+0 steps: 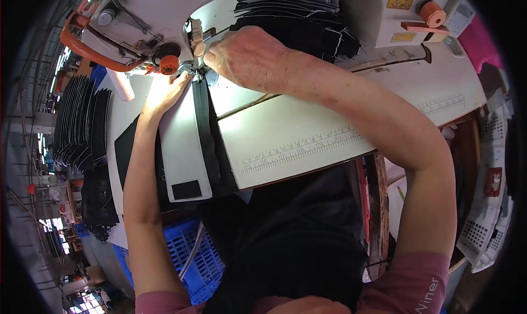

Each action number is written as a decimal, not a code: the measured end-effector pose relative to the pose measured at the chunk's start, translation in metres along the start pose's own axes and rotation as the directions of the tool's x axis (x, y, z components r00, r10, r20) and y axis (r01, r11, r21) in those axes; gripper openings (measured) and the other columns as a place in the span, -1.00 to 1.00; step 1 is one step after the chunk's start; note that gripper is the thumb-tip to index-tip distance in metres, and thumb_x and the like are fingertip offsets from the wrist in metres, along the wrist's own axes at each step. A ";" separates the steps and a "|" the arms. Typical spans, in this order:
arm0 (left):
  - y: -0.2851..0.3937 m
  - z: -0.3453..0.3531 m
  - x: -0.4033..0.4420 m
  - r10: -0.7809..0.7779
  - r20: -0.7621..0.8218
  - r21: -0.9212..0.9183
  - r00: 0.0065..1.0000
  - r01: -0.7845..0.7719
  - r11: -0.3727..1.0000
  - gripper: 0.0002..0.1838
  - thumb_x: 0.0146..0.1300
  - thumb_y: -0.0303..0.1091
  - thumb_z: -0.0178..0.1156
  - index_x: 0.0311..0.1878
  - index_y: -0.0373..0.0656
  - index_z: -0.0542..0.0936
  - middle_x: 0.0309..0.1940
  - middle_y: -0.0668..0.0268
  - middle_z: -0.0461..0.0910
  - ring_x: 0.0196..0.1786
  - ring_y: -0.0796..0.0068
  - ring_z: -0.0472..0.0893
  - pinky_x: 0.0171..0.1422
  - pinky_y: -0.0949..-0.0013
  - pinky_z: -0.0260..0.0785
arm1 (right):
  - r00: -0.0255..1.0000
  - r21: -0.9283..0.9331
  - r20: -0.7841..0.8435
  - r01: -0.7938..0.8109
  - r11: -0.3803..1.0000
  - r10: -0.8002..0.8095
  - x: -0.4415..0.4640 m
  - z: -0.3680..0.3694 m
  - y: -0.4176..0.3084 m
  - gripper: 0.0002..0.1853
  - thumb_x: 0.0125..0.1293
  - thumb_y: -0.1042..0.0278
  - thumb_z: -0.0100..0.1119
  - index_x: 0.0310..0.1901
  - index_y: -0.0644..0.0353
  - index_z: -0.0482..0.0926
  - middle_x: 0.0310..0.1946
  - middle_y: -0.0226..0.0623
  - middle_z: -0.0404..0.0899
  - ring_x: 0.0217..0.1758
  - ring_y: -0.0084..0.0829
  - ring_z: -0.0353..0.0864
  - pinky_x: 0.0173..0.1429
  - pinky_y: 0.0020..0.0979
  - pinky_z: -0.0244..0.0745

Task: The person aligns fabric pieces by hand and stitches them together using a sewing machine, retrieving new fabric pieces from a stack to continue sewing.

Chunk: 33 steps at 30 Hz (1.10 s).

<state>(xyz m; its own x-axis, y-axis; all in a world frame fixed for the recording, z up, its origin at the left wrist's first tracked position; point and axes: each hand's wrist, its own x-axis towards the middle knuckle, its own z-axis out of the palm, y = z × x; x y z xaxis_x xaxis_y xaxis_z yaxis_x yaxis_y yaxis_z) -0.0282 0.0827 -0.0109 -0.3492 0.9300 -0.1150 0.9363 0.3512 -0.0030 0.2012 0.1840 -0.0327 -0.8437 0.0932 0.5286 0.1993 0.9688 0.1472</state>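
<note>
My left hand (166,92) lies on the work beside the presser foot (192,71) of a sewing machine (148,18), fingers stretched out flat and partly washed out by the lamp. Under and below it runs a pale grey panel (184,144) with a small black patch (186,190) at its near end. Along the panel's right side lies a black fabric strip (206,122), leading up to the presser foot. My right hand (247,59) is raised just right of the needle area, fingers curled closed; what they hold, if anything, is hidden.
Stacked dark fabric pieces (288,7) sit behind my right hand; another dark stack (82,122) stands at left. The white table (296,127) carries a printed ruler along its front edge. A blue crate (195,259) is below, a white perforated basket (486,221) at right.
</note>
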 end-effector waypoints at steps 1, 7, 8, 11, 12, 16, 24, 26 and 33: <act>-0.001 0.000 -0.001 -0.006 0.000 -0.043 1.000 0.006 0.999 -0.34 0.37 0.26 0.09 -0.06 -0.27 0.72 -0.23 -0.04 0.71 -0.25 0.18 0.69 -0.09 0.27 0.51 | 1.000 -0.011 -0.025 -0.004 1.000 0.004 -0.001 0.001 -0.001 -0.84 0.34 0.45 0.10 -0.42 0.12 0.42 -0.57 -0.36 0.44 -0.53 -0.40 0.58 -0.42 -0.34 0.51; -0.008 -0.001 0.000 0.076 -0.016 -0.019 0.997 -0.076 0.997 -0.49 0.47 0.14 0.02 0.08 -0.08 0.68 -0.26 -0.04 0.71 -0.25 0.16 0.71 -0.09 0.20 0.52 | 0.994 -0.019 -0.114 -0.006 1.000 0.004 -0.002 0.004 0.000 -0.84 0.34 0.44 0.12 -0.42 0.12 0.43 -0.59 -0.37 0.43 -0.53 -0.40 0.57 -0.43 -0.35 0.51; -0.009 -0.001 0.001 0.128 -0.015 0.059 0.992 -0.127 0.990 -0.53 0.49 0.10 0.00 0.12 -0.04 0.67 -0.27 -0.03 0.70 -0.26 0.16 0.71 -0.10 0.19 0.53 | 0.993 -0.005 -0.121 -0.004 1.000 0.003 -0.002 0.004 0.000 -0.85 0.34 0.44 0.13 -0.42 0.12 0.43 -0.59 -0.37 0.43 -0.54 -0.39 0.57 -0.43 -0.35 0.51; -0.007 -0.002 0.002 0.200 0.010 0.215 0.980 -0.198 0.956 -0.59 0.52 0.03 -0.03 0.16 0.03 0.64 -0.27 0.00 0.71 -0.28 0.16 0.72 -0.12 0.18 0.53 | 0.995 0.008 -0.101 -0.010 1.000 0.011 -0.003 0.003 0.000 -0.85 0.33 0.44 0.14 -0.41 0.12 0.43 -0.59 -0.38 0.43 -0.53 -0.40 0.57 -0.42 -0.36 0.50; -0.004 -0.003 0.001 0.218 0.031 0.291 0.975 -0.218 0.932 -0.61 0.53 0.01 -0.04 0.17 0.06 0.62 -0.27 0.02 0.71 -0.30 0.16 0.72 -0.13 0.18 0.53 | 0.997 0.008 -0.074 -0.018 1.000 0.019 -0.003 0.001 -0.001 -0.85 0.33 0.44 0.15 -0.40 0.12 0.43 -0.58 -0.38 0.44 -0.53 -0.40 0.57 -0.42 -0.36 0.50; -0.007 -0.004 0.004 0.294 0.072 0.457 0.953 -0.293 0.840 -0.66 0.55 -0.06 -0.07 0.17 0.10 0.59 -0.26 0.10 0.71 -0.33 0.16 0.72 -0.15 0.18 0.52 | 0.998 0.005 -0.057 -0.027 1.000 0.028 -0.004 0.001 0.000 -0.86 0.34 0.43 0.16 -0.39 0.12 0.44 -0.56 -0.38 0.45 -0.51 -0.41 0.57 -0.40 -0.37 0.51; -0.030 0.013 0.024 0.522 -0.018 0.465 0.853 -0.455 0.759 -0.73 0.49 -0.11 0.02 0.03 0.04 0.63 -0.28 0.24 0.71 -0.40 0.24 0.68 -0.26 0.22 0.47 | 0.998 0.000 -0.049 -0.039 0.999 0.039 -0.002 0.003 -0.002 -0.87 0.36 0.45 0.13 -0.37 0.11 0.44 -0.51 -0.38 0.45 -0.49 -0.43 0.55 -0.37 -0.39 0.51; -0.035 0.020 0.029 0.562 -0.060 0.444 0.825 -0.482 0.755 -0.76 0.47 -0.13 0.07 -0.02 0.02 0.66 -0.30 0.27 0.71 -0.42 0.28 0.66 -0.30 0.23 0.44 | 0.998 -0.007 -0.047 -0.038 0.999 0.038 -0.003 0.002 -0.002 -0.87 0.36 0.45 0.13 -0.37 0.11 0.44 -0.51 -0.39 0.45 -0.49 -0.43 0.55 -0.37 -0.38 0.51; -0.046 0.033 0.038 0.592 -0.111 0.445 0.798 -0.493 0.748 -0.80 0.43 -0.16 0.14 -0.10 0.03 0.69 -0.32 0.32 0.70 -0.44 0.34 0.63 -0.35 0.24 0.40 | 0.995 -0.036 -0.093 -0.038 0.999 0.035 -0.004 0.001 -0.005 -0.89 0.35 0.46 0.14 -0.34 0.11 0.44 -0.51 -0.39 0.44 -0.50 -0.44 0.55 -0.37 -0.38 0.50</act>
<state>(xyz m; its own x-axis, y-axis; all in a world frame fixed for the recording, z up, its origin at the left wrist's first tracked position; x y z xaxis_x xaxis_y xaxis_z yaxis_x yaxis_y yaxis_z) -0.0830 0.0988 -0.0475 0.2720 0.9622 0.0169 0.8888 -0.2444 -0.3876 0.2030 0.1794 -0.0368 -0.7862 0.1053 0.6089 0.2496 0.9555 0.1570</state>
